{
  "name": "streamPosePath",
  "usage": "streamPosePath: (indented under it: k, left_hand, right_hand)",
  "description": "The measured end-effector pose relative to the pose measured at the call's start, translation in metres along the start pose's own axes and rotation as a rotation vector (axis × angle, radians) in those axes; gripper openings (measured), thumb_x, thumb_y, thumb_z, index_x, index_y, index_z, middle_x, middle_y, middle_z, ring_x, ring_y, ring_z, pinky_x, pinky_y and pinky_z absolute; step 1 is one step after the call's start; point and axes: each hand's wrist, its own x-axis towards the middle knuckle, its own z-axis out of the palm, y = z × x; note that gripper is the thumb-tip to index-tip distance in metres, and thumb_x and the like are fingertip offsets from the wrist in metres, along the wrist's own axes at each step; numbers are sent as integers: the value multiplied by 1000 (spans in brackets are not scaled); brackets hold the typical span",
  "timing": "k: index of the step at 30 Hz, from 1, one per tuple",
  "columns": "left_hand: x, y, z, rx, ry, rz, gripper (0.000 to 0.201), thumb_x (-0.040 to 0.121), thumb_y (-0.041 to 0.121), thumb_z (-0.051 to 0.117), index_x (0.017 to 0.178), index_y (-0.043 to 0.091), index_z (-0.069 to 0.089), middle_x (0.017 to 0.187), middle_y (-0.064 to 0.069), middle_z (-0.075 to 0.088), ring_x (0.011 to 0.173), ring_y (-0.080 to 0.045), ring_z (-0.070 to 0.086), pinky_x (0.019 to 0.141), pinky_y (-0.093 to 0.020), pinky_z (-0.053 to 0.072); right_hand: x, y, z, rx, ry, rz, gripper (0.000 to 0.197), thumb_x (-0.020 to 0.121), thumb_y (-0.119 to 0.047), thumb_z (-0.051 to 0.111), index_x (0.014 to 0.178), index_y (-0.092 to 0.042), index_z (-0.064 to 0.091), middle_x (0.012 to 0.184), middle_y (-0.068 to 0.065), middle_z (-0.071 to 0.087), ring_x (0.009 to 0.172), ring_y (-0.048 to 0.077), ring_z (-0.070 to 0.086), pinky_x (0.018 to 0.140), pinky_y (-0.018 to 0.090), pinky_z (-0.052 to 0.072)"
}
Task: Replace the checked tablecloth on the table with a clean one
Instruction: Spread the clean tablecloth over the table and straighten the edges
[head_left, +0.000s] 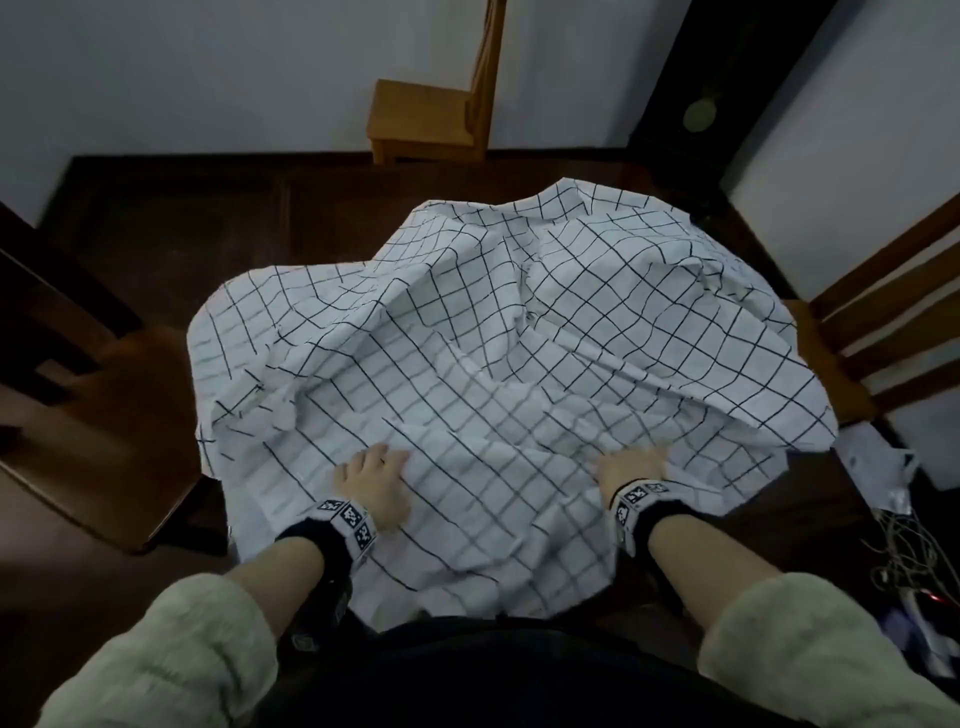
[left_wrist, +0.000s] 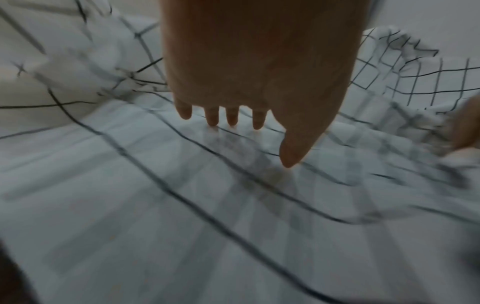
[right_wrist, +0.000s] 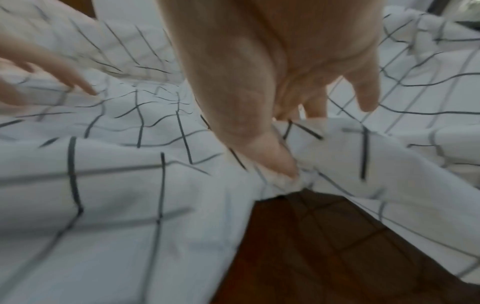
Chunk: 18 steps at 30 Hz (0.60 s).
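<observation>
The white checked tablecloth (head_left: 519, 338) lies bunched in loose folds on the dark wooden table (head_left: 156, 234). My left hand (head_left: 371, 480) lies on its near part, fingers straight and spread; in the left wrist view the left hand (left_wrist: 275, 142) points its fingertips (left_wrist: 231, 121) down at the cloth (left_wrist: 155, 205). My right hand (head_left: 634, 465) is at the cloth's near right. In the right wrist view the right hand (right_wrist: 298, 142) pinches a raised fold of the cloth (right_wrist: 350, 164) between thumb and curled fingers, beside a bare patch of table (right_wrist: 324, 246).
A light wooden chair (head_left: 426, 119) stands against the back wall. Another chair (head_left: 883, 322) is at the table's right, and a dark chair seat (head_left: 119, 415) at its left. Cables (head_left: 904, 551) lie on the floor at the right. A dark clock case (head_left: 696, 104) stands at the back right.
</observation>
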Motion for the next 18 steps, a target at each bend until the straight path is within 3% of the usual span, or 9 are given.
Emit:
streamPosePath:
  k: [1, 3, 4, 6, 8, 10, 12, 14, 18]
  left_hand:
    - [1, 0, 2, 1, -24, -13, 71, 82, 41, 53, 145, 38, 20, 157, 2, 12, 144, -24, 14, 115, -44, 15]
    - [0, 3, 5, 3, -34, -42, 73, 81, 38, 57, 144, 39, 21, 158, 2, 11, 144, -24, 13, 116, -45, 16]
    - [-2, 4, 4, 1, -30, -40, 72, 81, 37, 58, 144, 39, 22, 158, 2, 11, 144, -24, 13, 115, -45, 17]
    - [-3, 4, 4, -17, -38, 23, 70, 83, 37, 57, 144, 37, 24, 158, 4, 12, 144, -24, 12, 114, -45, 21]
    - [-3, 2, 0, -79, -67, 118, 68, 85, 34, 54, 146, 32, 26, 157, 6, 14, 143, -23, 13, 113, -42, 24]
    - [-2, -1, -2, -146, -95, 209, 65, 86, 30, 52, 147, 27, 29, 156, 5, 21, 142, -22, 17, 114, -37, 24]
    - [-3, -5, -5, -193, -110, 292, 60, 88, 29, 52, 145, 24, 34, 151, 3, 33, 138, -21, 27, 114, -35, 28]
    - [-4, -12, -10, -284, -151, 342, 49, 90, 24, 51, 139, 22, 44, 139, 3, 49, 130, -18, 43, 107, -31, 37]
    - [-10, -44, -20, -286, -97, 396, 29, 89, 14, 45, 102, 27, 67, 102, 8, 69, 97, -13, 63, 80, -24, 51]
  right_hand:
    - [27, 15, 25, -62, -38, 27, 48, 93, -40, 45, 139, -39, 34, 140, 6, 48, 131, 30, 39, 100, 49, 25]
    - [65, 33, 60, -103, -102, 59, 49, 97, -23, 44, 143, -10, 33, 148, 18, 37, 134, 39, 36, 77, 14, 20]
    - [57, 32, 49, -45, -150, 77, 47, 98, -13, 43, 142, 2, 32, 148, 23, 35, 134, 39, 36, 62, 14, 22]
    - [14, 18, 4, 5, -194, 4, 36, 99, -13, 46, 132, 0, 47, 135, 17, 50, 127, 32, 47, 70, 18, 38]
    - [-25, -7, -41, 201, -197, 4, 19, 95, -20, 51, 106, -10, 63, 107, 10, 64, 99, 25, 63, 78, 33, 47]
    - [-30, -39, -60, 212, -138, -107, 14, 92, -21, 49, 84, -15, 58, 78, 2, 58, 69, 18, 58, 63, 29, 47]
    - [-21, -74, -61, 303, -28, -160, 17, 91, -25, 46, 97, -14, 56, 86, 3, 59, 79, 22, 60, 66, 30, 47]
    - [-18, -111, -62, 417, 81, -236, 30, 91, -30, 47, 117, -16, 48, 110, 5, 59, 99, 26, 58, 79, 35, 46]
    - [-13, -164, -64, 440, 243, -279, 51, 91, -45, 51, 134, -22, 37, 135, 3, 50, 123, 26, 46, 96, 42, 38]
